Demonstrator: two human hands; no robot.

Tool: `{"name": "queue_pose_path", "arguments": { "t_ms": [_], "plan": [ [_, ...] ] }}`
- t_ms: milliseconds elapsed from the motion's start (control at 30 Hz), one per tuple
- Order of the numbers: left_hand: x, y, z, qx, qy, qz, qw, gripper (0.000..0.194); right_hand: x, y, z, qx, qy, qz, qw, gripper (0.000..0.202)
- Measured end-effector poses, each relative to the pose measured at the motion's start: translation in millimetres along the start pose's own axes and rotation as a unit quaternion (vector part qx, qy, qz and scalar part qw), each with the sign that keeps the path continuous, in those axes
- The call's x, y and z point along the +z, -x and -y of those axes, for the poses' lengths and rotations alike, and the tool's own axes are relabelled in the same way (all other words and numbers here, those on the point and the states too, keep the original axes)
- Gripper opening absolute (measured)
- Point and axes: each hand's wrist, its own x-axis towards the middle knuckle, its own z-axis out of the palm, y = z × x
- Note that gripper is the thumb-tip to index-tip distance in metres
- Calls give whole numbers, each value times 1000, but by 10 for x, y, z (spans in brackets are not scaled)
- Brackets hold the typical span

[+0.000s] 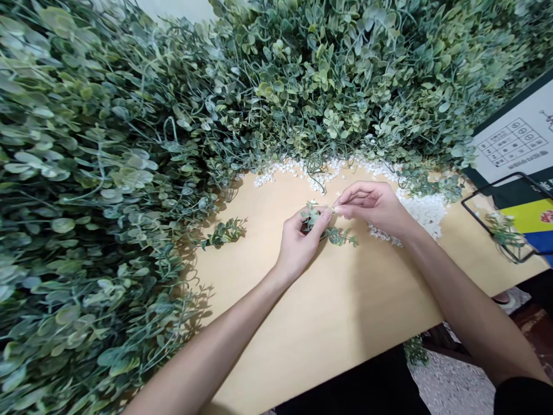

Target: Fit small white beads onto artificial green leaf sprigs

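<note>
My left hand (298, 243) is closed round an artificial leafy sprig (339, 236), its green leaves showing above the fingers and beyond the thumb. Against the left fingertips, my right hand (374, 206) is pinched at the end of the sprig's stem. What sits between the right thumb and fingers is too small to make out. Just beyond and beside the right hand lies a spread of tiny white ring-like pieces (425, 214). A separate short sprig (225, 231) rests on the table to the left of my hands.
Dense heaps of artificial greenery (319, 75) line the back and left of the wooden table (294, 328). At the right stand a printed box (510, 141) and a black wire frame (473, 216), with a small sprig (503, 230) by it. The table's front edge is close to my body.
</note>
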Motion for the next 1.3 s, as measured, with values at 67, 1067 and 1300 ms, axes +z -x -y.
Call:
{"name": "queue_pose_path", "arguments": {
  "t_ms": [67, 1067, 1300],
  "plan": [
    [-4, 4, 9, 0, 0, -2, 1000, 29, 11, 0, -4, -1, 10, -3, 1000, 29],
    [-7, 2, 2, 2, 29, -44, 999, 32, 313, 24, -230, -46, -3, -98, 994, 29],
    [18, -4, 37, 14, 43, -65, 997, 33, 127, -13, -55, -78, 45, -142, 986, 25]
  ]
}}
